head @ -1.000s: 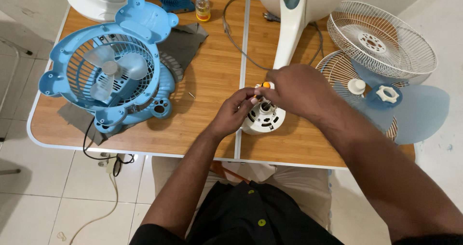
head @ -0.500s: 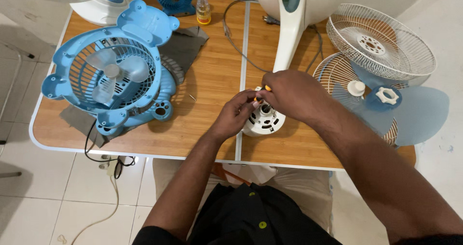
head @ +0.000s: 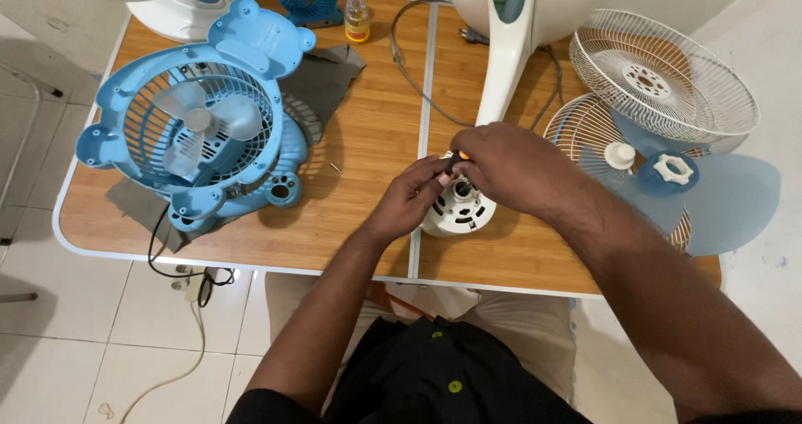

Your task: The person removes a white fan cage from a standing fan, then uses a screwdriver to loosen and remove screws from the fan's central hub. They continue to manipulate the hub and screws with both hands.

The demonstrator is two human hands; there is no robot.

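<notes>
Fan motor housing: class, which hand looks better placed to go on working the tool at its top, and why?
Probably the right hand: it grips the orange-and-black tool above the white motor housing. The left hand pinches beside the housing's top edge, seemingly steadying it.

the motor housing (head: 458, 211) sits on the tabletop (head: 368, 165) near its front edge, both hands over it. to its left lies a bear-shaped fan (head: 196, 127); to its right, the fan blade (head: 710, 198) on a wire guard (head: 585, 136) — a second guard (head: 660, 73) behind. a small bottle (head: 357, 15) stands at the back.
</notes>
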